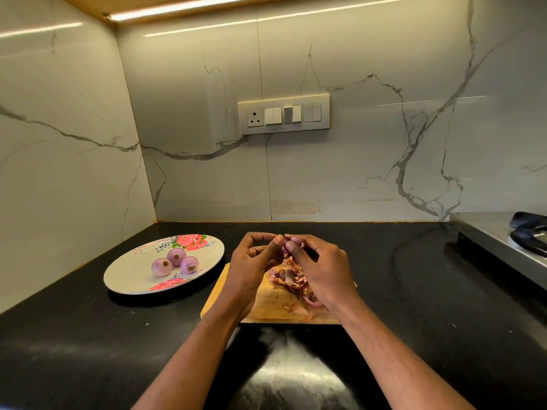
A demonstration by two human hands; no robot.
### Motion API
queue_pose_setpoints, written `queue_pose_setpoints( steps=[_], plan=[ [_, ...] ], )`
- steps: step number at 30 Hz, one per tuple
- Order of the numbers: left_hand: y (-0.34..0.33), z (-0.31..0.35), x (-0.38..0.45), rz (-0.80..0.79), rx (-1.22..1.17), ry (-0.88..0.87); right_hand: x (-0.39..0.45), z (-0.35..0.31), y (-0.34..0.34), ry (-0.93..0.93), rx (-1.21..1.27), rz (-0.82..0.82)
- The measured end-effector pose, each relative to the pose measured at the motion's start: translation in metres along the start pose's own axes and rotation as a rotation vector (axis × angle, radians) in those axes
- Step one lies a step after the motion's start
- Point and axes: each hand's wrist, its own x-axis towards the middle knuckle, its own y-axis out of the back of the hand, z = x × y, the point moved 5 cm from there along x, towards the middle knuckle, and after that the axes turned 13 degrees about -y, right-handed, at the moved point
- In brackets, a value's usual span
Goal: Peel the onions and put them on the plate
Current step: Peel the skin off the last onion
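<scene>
At the left, we have three peeled onions [176,263] touching one another near the middle of the flowered plate [127,272], set on the black counter [74,335] just beside the board so that a finished onion travels only a short way. Our left hand [251,261] is curled, thumb and forefinger nipping one side of the onion [286,247] held above the board [275,306]; the grip looks meant to steady it. Our right hand [318,269] is curled too, fingertips pinching the onion's other side, we judge to pull skin away. Working over the board lets the skins [288,276] drop into one heap there, beneath both hands, and keeps them off the plate. A fourth onion is thus in hand, not yet plated; we cannot tell how much skin is left on it. Behind, a switch panel [284,113] sits on the marble wall; at far right, a steel hob [500,235]. We can read no brand, label or writing anywhere.
</scene>
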Motion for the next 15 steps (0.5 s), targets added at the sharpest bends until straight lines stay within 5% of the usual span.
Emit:
queue_pose_setpoints(
  steps=[9, 15],
  plan=[
    [0.0, -0.001, -0.001, -0.014, -0.006, 0.02, -0.007, -0.013, -0.003, 0.174, -0.188, 0.153],
    [0.0, -0.003, -0.001, -0.023, -0.051, 0.08, 0.0, -0.001, 0.006, -0.006, -0.005, 0.022]
  ],
)
